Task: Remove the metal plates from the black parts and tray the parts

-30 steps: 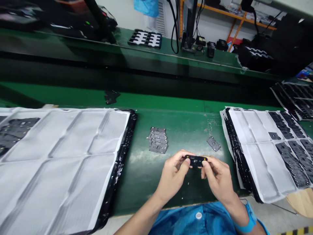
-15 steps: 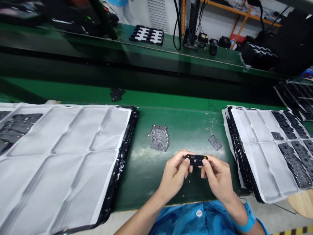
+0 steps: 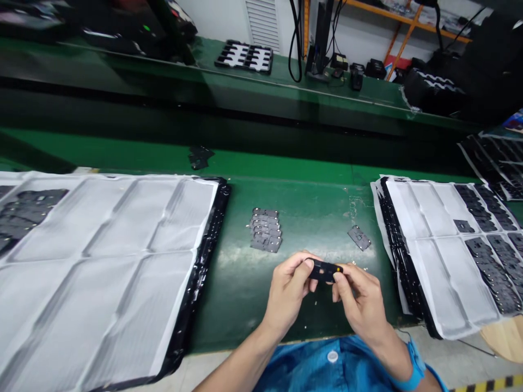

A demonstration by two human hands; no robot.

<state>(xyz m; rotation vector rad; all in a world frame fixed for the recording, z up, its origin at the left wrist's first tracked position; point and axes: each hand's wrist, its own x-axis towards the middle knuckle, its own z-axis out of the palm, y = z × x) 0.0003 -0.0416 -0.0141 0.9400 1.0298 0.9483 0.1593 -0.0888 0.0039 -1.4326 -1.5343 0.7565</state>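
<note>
Between my two hands is a small black plate (image 3: 325, 270) with a cut-out near its middle and a yellow spot by its right end. My left hand (image 3: 292, 286) pinches its left end between thumb and fingers. The right end is gripped by my right hand (image 3: 359, 296), its thumb on the near face. Beyond my left hand, an overlapping row of dark grey plates (image 3: 265, 231) lies on the green table (image 3: 314, 212). One single grey plate (image 3: 359, 238) rests farther right, beyond my right hand.
A large tray lined with white sheet (image 3: 134, 261) covers the left side, some dark plates in its far-left compartments. Stacked trays (image 3: 441, 267) stand at right, several compartments holding plates. Behind, black pieces (image 3: 200, 157) lie near a raised ledge carrying a black-and-white tray (image 3: 244, 56).
The black plate has tilted, its right end now lower, and moved slightly left with both hands. My left thumb now covers its left yellow spot. The plates on the table lie as before.
</note>
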